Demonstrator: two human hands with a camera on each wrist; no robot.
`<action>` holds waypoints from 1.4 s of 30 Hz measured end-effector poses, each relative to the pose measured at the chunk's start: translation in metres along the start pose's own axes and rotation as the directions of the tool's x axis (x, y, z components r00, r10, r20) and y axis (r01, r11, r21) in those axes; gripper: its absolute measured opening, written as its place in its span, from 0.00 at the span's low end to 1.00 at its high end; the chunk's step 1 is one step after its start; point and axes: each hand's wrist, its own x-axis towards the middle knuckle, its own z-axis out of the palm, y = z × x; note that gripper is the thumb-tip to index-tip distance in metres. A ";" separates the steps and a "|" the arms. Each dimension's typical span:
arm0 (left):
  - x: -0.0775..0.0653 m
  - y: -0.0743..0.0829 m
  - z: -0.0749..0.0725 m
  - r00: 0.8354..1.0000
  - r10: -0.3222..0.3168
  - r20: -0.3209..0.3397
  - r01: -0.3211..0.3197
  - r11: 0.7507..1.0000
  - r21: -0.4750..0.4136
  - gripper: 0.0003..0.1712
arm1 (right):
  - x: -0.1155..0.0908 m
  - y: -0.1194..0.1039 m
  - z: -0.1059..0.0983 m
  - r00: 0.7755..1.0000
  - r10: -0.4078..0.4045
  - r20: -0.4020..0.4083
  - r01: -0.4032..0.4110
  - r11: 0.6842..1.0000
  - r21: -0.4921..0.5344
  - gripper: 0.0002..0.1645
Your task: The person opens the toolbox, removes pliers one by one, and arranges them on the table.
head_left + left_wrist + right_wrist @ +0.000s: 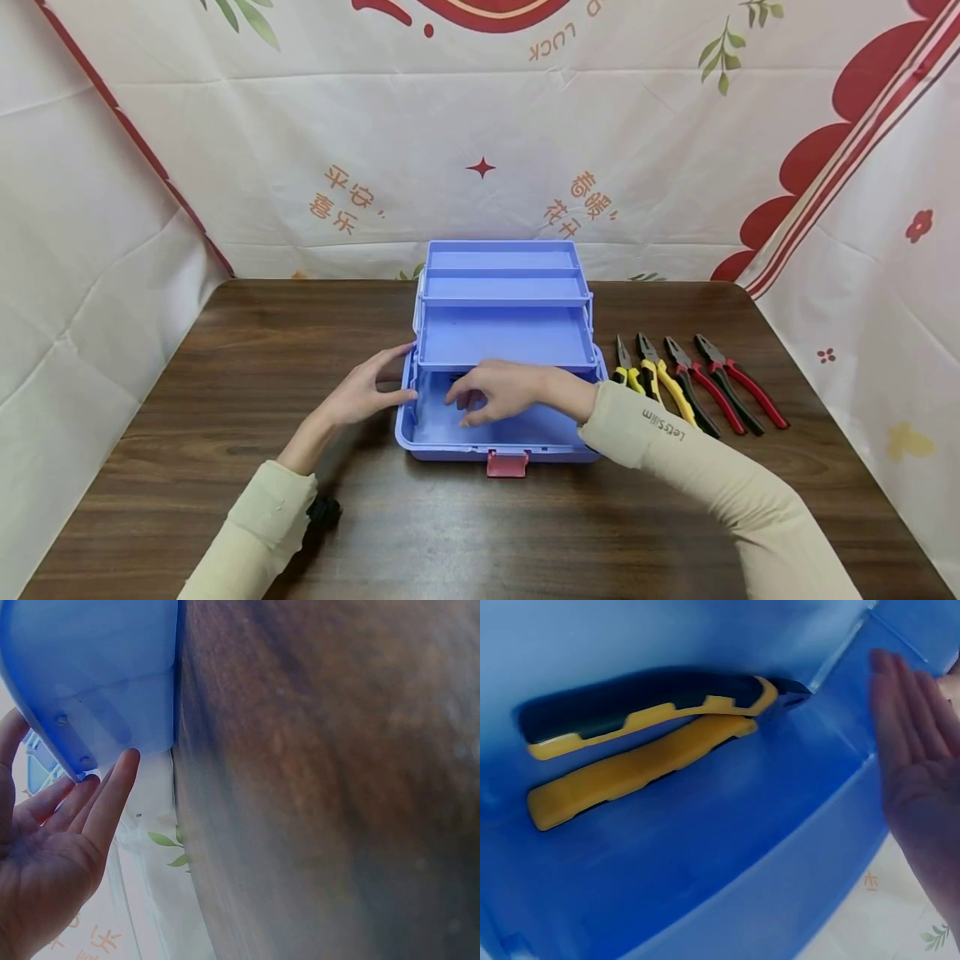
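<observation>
A blue toolbox stands with its lid raised and its tiered trays folded up at the back. My left hand rests at its left rim, thumb across the edge, the other fingers nearly straight along the outer wall. Over the box's bottom compartment reaches my right hand, its fingers loosely bent around nothing. Below it, in the right wrist view, pliers with yellow and black handles lie on the compartment floor, apart from the open palm. The head view mostly hides these pliers.
Right of the box, a row of several pliers lies on the wooden table: yellow-handled ones nearer, red-and-black ones farther right. A red latch hangs at the box's front. A printed cloth backs the table.
</observation>
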 end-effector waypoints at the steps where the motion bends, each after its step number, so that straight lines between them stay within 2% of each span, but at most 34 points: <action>1: 0.000 0.000 0.000 1.000 0.001 -0.001 -0.001 1.000 -0.002 0.40 | -0.001 0.000 0.001 0.999 0.042 0.029 -0.041 0.999 -0.018 0.24; 5: 0.000 0.000 -0.001 1.000 0.009 0.002 -0.009 1.000 -0.005 0.41 | -0.005 -0.002 0.002 0.975 0.196 0.101 -0.187 0.978 -0.097 0.30; 8: -0.001 0.002 -0.001 1.000 0.011 0.005 -0.011 1.000 0.002 0.41 | -0.005 -0.002 0.005 0.952 0.277 0.128 -0.259 0.955 -0.143 0.37; 12: -0.006 0.017 -0.003 1.000 0.025 0.008 -0.025 1.000 0.000 0.40 | -0.005 0.000 0.009 0.916 0.375 0.140 -0.352 0.921 -0.164 0.43; 16: -0.010 0.033 -0.003 0.999 0.040 0.003 -0.040 0.999 0.003 0.38 | -0.005 0.003 0.011 0.874 0.468 0.133 -0.446 0.879 -0.166 0.45; 19: -0.008 0.028 -0.002 0.999 0.053 -0.005 -0.053 0.998 0.029 0.38 | -0.005 0.004 0.013 0.850 0.511 0.125 -0.489 0.855 -0.170 0.43; 21: -0.005 0.019 -0.002 0.998 0.058 -0.012 -0.058 0.997 0.048 0.39 | -0.004 0.004 0.014 0.844 0.523 0.119 -0.498 0.846 -0.191 0.41; 24: -0.002 0.007 -0.001 0.998 0.055 -0.015 -0.054 0.997 0.060 0.41 | -0.003 0.004 0.015 0.856 0.507 0.101 -0.470 0.845 -0.254 0.37; 26: -0.001 0.004 -0.001 0.999 0.044 -0.014 -0.044 0.998 0.054 0.41 | -0.003 0.003 0.016 0.872 0.480 0.095 -0.434 0.848 -0.304 0.34; 29: -0.001 0.004 -0.001 0.999 0.040 -0.012 -0.039 0.998 0.044 0.41 | -0.004 0.003 0.016 0.892 0.443 0.089 -0.394 0.859 -0.327 0.31; 38: -0.011 0.039 -0.004 1.000 0.017 0.013 -0.017 1.000 0.019 0.38 | -0.002 0.010 0.016 0.930 0.358 0.088 -0.334 0.920 -0.207 0.27; 42: -0.012 0.043 -0.004 1.000 0.007 0.021 -0.007 1.000 0.011 0.38 | 0.000 0.014 0.018 0.930 0.356 0.088 -0.329 0.916 -0.229 0.26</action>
